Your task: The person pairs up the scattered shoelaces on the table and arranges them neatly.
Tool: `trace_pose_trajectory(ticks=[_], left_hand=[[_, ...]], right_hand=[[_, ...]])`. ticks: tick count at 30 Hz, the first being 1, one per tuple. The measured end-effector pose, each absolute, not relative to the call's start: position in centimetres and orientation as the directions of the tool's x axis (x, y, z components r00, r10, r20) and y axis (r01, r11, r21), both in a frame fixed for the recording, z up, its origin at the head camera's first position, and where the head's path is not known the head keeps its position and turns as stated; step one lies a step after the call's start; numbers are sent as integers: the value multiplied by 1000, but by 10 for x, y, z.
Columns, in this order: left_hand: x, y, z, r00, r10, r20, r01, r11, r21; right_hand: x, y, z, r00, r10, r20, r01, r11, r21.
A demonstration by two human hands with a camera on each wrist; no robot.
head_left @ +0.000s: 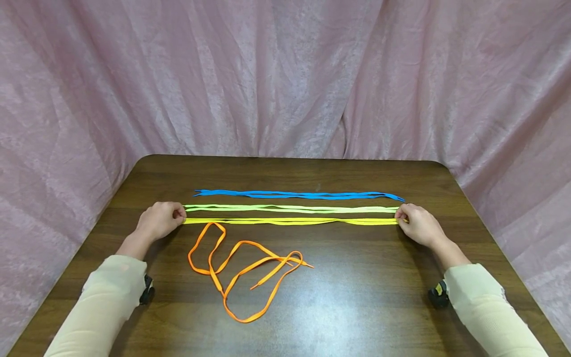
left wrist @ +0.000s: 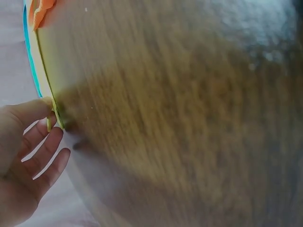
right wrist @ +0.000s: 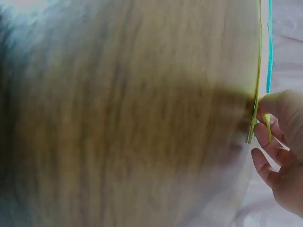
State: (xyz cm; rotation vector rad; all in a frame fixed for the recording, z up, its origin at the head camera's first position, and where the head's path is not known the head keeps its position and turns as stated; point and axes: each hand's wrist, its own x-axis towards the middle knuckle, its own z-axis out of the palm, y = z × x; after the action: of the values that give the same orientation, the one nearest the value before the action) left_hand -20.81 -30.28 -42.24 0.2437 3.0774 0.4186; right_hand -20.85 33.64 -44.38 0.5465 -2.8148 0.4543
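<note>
A yellow shoelace (head_left: 290, 221), laid in long parallel strands, stretches across the table between both hands. My left hand (head_left: 162, 219) pinches its left end between thumb and finger; in the left wrist view the short tips (left wrist: 49, 124) stick out past the fingers. At the other end my right hand (head_left: 419, 224) pinches the lace the same way, with a tip (right wrist: 269, 128) showing beyond the thumb in the right wrist view. Just behind it lies a light green shoelace (head_left: 290, 209), also in straight strands. Farther back is a blue shoelace (head_left: 299, 195), lengthwise and roughly parallel.
An orange shoelace (head_left: 243, 270) lies in loose, crossing loops on the near left of the brown wooden table (head_left: 357, 297). Pink curtains (head_left: 285, 79) hang behind the table and at both sides.
</note>
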Motion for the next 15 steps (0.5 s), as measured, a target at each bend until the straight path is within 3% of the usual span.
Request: trace_pose_trajectory(ticks=[15], left_hand=[[-203, -302, -420, -981, 195, -10, 186, 945, 270]], right_hand=[[-201, 343, -440, -912, -320, 256, -383, 889, -253]])
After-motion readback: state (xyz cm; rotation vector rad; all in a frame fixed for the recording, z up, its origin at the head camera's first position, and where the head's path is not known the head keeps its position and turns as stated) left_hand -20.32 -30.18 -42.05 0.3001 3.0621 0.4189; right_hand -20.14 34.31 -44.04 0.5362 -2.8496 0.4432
